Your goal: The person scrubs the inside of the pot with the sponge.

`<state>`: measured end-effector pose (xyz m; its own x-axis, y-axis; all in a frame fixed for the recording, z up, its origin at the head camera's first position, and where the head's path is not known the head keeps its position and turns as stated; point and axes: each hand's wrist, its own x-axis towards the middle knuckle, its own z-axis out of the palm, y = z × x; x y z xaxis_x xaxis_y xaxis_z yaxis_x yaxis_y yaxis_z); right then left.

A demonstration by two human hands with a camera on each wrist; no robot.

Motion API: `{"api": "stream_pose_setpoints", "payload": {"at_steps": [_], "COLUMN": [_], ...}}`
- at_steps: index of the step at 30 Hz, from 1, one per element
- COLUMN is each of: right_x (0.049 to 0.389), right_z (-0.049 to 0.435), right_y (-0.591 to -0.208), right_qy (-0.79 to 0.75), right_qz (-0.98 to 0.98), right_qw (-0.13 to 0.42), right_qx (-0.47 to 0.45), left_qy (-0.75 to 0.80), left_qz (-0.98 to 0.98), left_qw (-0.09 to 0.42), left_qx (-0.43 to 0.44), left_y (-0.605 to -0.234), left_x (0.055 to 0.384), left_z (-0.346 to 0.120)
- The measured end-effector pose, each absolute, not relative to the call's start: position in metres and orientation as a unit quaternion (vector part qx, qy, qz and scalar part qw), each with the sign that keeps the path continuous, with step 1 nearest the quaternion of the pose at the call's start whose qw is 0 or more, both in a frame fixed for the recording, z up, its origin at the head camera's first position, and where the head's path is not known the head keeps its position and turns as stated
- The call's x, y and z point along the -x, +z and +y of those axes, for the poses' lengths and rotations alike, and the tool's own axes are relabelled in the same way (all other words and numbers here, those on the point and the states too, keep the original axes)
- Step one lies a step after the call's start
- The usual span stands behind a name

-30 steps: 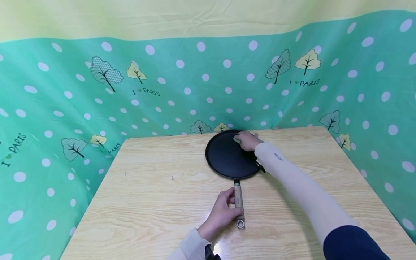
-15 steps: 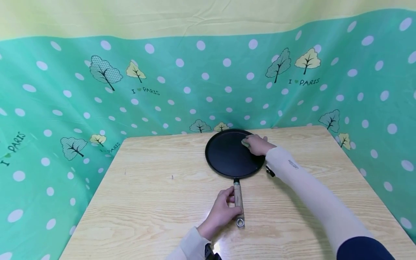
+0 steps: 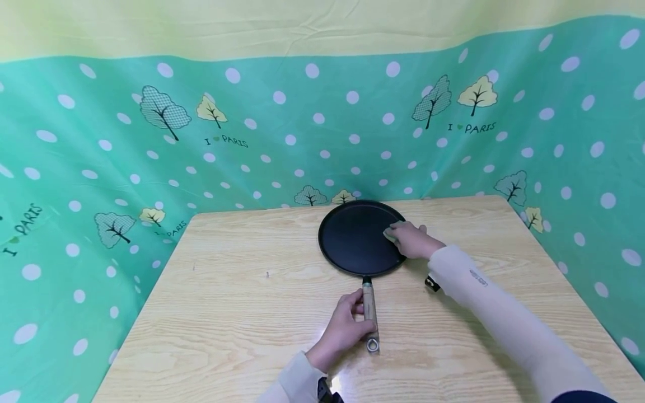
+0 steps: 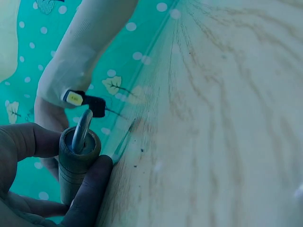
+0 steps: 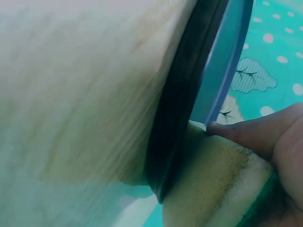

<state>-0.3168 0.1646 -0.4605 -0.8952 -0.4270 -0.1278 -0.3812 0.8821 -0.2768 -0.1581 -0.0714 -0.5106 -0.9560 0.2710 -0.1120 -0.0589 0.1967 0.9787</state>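
A round, flat black frying pan (image 3: 355, 238) lies near the back of the table, its wood-look handle (image 3: 369, 305) pointing toward me. My left hand (image 3: 345, 327) grips that handle from the left, thumb near the end ring. In the left wrist view, fingers curl round the handle's end (image 4: 75, 172) beside its metal ring (image 4: 82, 131). My right hand (image 3: 414, 239) pinches a sponge (image 3: 389, 234) at the pan's right side. Close up in the right wrist view, the sponge (image 5: 213, 184) has yellowish and green layers and touches the pan's rim (image 5: 173, 113).
The pale wooden table (image 3: 242, 313) carries the pan. A green and yellow curtain (image 3: 282, 112) with white dots and printed trees hangs behind and at both sides, close to the pan's far rim. Dark wrist devices sit under both sleeves.
My right hand has moved with the sponge from the pan's upper middle, rightward and toward me, along its right side. The left hand and the pan have stayed in place.
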Motion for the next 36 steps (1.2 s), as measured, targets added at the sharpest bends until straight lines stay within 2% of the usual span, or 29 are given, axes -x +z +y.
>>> {"api": "stream_pose_setpoints", "payload": {"at_steps": [8, 18, 36], "right_x": [0.287, 0.258, 0.240], "right_z": [0.166, 0.163, 0.132], "right_y": [-0.458, -0.461, -0.462], "right_qy": [-0.129, -0.145, -0.170], "right_qz": [0.963, 0.957, 0.938], "right_qw": [0.097, 0.071, 0.089], "right_qx": [0.214, 0.241, 0.289], "left_qy": [0.630, 0.637, 0.627], "left_qz": [0.762, 0.756, 0.763], "left_qw": [0.131, 0.138, 0.136], "left_qx": [-0.074, -0.066, -0.071], "left_y": [-0.511, -0.510, -0.512], "left_x": [0.159, 0.159, 0.160], "left_z": [-0.071, -0.070, -0.072]}}
